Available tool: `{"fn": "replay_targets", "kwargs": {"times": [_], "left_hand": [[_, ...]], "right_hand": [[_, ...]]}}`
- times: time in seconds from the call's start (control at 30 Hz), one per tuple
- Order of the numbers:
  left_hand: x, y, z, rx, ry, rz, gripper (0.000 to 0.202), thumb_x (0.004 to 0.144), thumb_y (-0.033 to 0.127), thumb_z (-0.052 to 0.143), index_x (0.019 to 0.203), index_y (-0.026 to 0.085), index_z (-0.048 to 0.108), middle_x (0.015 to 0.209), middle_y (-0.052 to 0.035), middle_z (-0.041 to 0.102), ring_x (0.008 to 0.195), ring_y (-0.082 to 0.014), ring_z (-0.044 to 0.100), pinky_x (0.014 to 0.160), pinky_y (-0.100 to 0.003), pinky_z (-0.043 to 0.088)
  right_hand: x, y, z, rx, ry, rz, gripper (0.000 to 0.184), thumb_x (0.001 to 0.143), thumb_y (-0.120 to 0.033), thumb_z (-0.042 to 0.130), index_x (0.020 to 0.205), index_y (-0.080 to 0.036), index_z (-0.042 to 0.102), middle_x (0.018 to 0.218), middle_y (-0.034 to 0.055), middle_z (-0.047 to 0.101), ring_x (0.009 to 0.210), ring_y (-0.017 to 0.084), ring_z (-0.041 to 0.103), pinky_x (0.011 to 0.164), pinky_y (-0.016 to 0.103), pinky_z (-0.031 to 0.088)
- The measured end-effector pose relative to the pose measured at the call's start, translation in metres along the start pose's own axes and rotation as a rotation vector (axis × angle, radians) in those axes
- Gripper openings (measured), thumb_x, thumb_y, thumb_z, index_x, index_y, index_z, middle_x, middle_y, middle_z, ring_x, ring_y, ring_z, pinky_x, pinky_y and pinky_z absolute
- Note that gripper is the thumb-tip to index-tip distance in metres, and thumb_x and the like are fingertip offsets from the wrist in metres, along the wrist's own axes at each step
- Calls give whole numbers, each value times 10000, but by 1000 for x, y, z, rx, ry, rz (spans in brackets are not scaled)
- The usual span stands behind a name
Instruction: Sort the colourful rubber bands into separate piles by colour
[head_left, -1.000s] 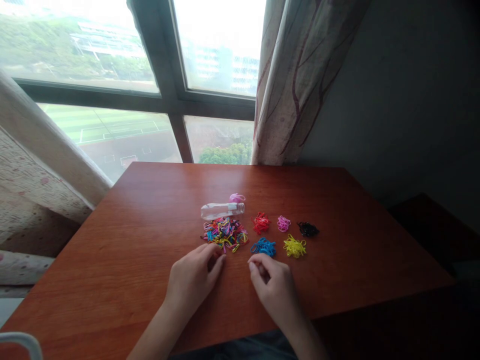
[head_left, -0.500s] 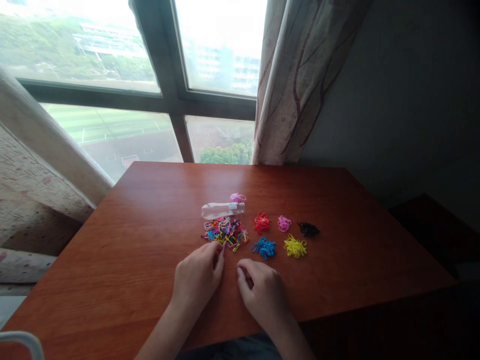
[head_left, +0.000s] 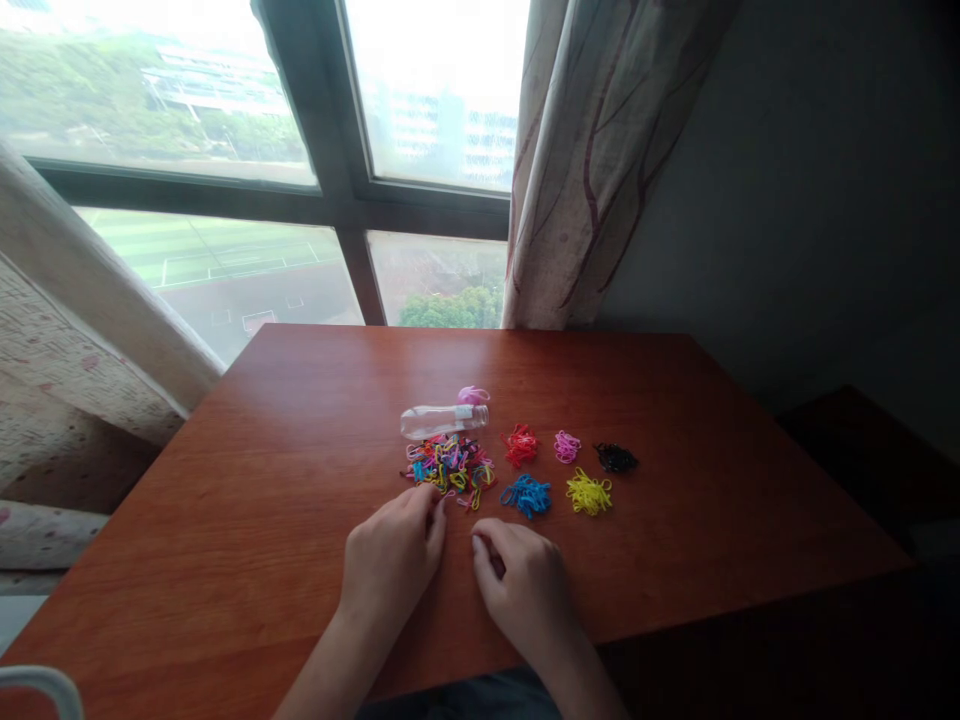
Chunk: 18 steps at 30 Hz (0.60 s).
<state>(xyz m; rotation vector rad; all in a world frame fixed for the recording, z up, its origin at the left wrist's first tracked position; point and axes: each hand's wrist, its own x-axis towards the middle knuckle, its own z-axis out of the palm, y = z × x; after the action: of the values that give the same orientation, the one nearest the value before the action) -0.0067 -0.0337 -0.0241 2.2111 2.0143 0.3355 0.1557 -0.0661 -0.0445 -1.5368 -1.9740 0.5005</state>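
A mixed heap of small coloured rubber bands (head_left: 452, 462) lies in the middle of the table. My left hand (head_left: 397, 545) is at its near edge, thumb and forefinger pinched on a pink rubber band (head_left: 448, 495) whose loop shows at the fingertips. My right hand (head_left: 521, 575) rests a little to the right, fingers curled together; whether anything is in them is hidden. Sorted by colour, small piles lie to the right: red bands (head_left: 521, 445), pink bands (head_left: 567, 447), black bands (head_left: 616, 458), blue bands (head_left: 527, 495) and yellow bands (head_left: 589, 492).
Behind the heap a clear plastic bottle (head_left: 431, 421) lies on its side, with a pink looped item (head_left: 472, 395) just beyond its neck. The brown wooden table (head_left: 247, 480) reaches to the window. A white curved tube (head_left: 45, 680) shows at the lower left.
At the heap's near edge, beside my left fingertips, the pink bands have shifted and a loop now shows more openly. Both hands stay nearly in place.
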Motion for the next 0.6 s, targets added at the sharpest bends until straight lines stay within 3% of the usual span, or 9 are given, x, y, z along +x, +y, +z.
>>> {"fn": "replay_targets", "kwargs": {"times": [0.17,0.3,0.4,0.6], "left_hand": [[-1,-9,-4,-97,62,8,178,932,329,486,892,237,633,771,8,728,695,-175,677,578,-258,362],[11,-4,-10,-246,36,124,195,929,355,496,877,231,638,723,13,701,639,-147,643,576,-235,382],[31,15,-16,-254,-19,245,199,935,343,491,874,225,639,755,3,708,645,-143,637,570,-231,383],[81,76,-20,-176,-108,453,164,910,281,505,903,234,662,866,-21,736,740,-179,678,603,-245,423]], "right_hand": [[0,0,0,18,-12,15,156,906,-160,471,851,-221,603,709,-19,623,671,137,571,630,255,275],[0,0,0,2,-21,13,149,906,-162,469,824,-218,580,708,-19,620,672,137,567,625,265,257],[0,0,1,-11,-20,13,162,902,-157,463,787,-214,561,704,-15,620,678,138,572,619,270,246],[2,-1,0,-79,-47,48,151,873,-152,496,748,-213,553,693,-20,617,659,135,570,595,278,222]]}}
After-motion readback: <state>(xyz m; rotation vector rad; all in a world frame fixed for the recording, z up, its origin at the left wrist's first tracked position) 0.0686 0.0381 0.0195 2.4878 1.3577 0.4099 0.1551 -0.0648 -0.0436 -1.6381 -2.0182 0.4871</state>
